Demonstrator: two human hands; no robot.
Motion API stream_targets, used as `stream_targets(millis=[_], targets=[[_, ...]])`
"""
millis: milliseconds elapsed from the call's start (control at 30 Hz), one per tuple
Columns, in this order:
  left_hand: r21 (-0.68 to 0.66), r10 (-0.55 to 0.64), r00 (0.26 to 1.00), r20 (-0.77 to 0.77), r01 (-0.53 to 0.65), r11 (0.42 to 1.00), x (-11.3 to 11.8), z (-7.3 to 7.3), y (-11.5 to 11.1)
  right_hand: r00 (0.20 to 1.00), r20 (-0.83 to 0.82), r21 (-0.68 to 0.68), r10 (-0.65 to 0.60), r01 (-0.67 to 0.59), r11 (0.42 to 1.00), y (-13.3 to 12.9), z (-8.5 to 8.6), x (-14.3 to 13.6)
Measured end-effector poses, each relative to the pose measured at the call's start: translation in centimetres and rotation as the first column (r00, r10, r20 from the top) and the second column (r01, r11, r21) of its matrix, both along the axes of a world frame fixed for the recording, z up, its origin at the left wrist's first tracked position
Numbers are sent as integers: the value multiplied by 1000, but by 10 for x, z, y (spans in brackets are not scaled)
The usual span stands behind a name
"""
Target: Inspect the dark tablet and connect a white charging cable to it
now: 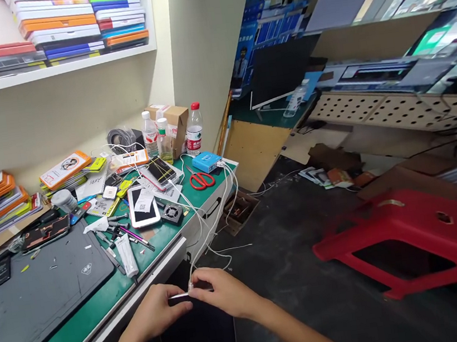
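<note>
My left hand (160,311) pinches the side of a thin, phone-like device (179,296), seen nearly edge-on. My right hand (223,292) has its thumb and fingers closed on the plug end of a white charging cable (191,281) at the device's edge. Whether the plug is fully seated cannot be made out. Both hands are in front of the desk edge, over the dark floor. The cable runs up towards a blue charger box (207,162) with several white leads at the desk corner.
The green desk (198,194) bears red-handled scissors (201,180), a white tablet (143,206), a tube (127,255), a grey work mat (51,295), bottles (194,130) and scattered tools. A red plastic stool (421,224) lies at the right. Boxed goods (58,25) fill the wall shelf.
</note>
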State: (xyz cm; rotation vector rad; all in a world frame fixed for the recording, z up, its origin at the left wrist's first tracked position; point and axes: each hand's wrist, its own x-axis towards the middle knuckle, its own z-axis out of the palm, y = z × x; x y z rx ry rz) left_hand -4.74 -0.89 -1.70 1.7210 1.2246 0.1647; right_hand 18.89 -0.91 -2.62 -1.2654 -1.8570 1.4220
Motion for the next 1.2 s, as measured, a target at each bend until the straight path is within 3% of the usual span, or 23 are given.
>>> stream_targets(millis=[767,1200], targets=[[-23,34,999,21,-34,999,2,1,1,1000,22,-6,13,-13,1000,3,-1,1],[-35,44,999,25,-43,998,6,5,2,994,103,31,39,-43,999,10,12,5]])
